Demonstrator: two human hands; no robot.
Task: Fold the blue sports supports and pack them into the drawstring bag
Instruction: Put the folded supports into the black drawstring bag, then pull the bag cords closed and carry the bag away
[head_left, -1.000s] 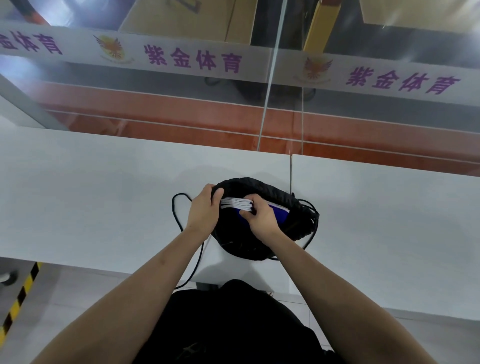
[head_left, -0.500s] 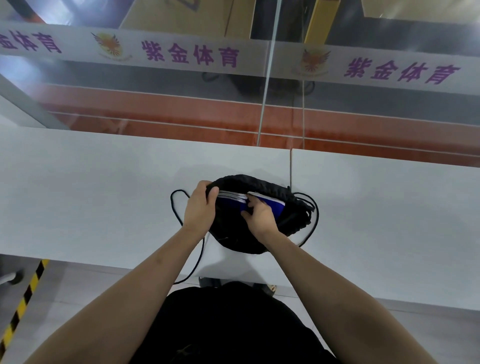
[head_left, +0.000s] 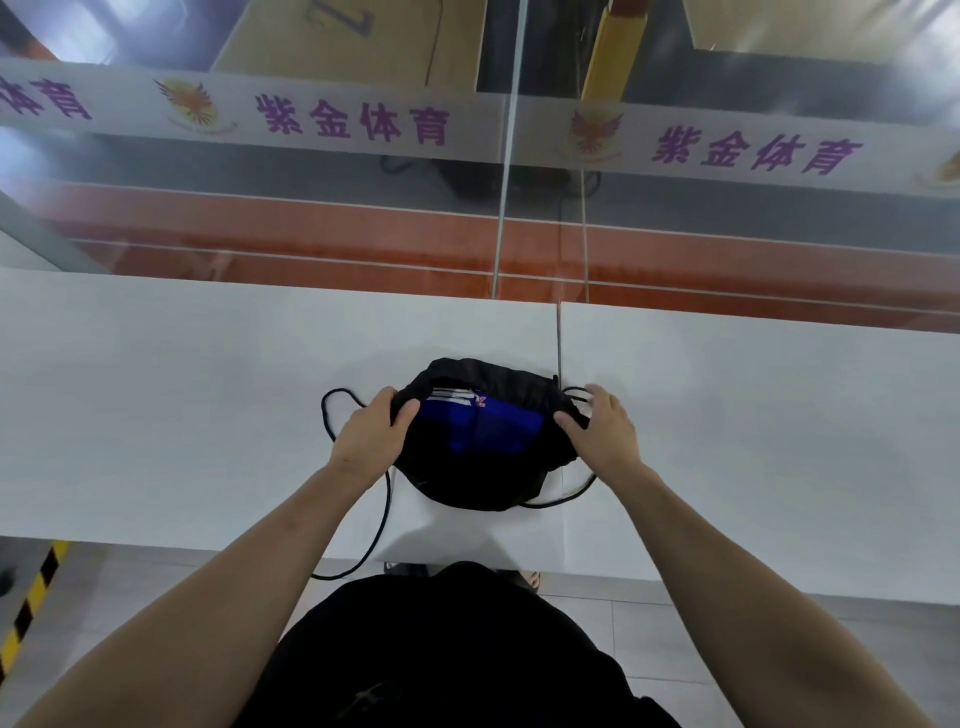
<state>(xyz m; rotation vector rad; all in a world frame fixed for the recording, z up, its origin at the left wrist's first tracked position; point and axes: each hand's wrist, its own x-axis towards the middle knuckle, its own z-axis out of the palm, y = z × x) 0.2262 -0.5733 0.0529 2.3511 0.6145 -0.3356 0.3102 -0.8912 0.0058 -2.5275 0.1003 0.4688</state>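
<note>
Right hand (head_left: 602, 434) off supports (head_left: 483, 423), gripping bag (head_left: 483, 478).

The right hand (head_left: 605, 434) left the blue supports (head_left: 483, 423) and took grip on the bag's (head_left: 467, 478) right rim.

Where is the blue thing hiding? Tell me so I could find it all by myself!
Look at the long white table and find the round black drawstring bag near its front edge, held open between the left hand and the right hand. The folded blue sports supports sit inside the bag's mouth. They are the only bright blue thing there, with white stripes at one end.
</note>
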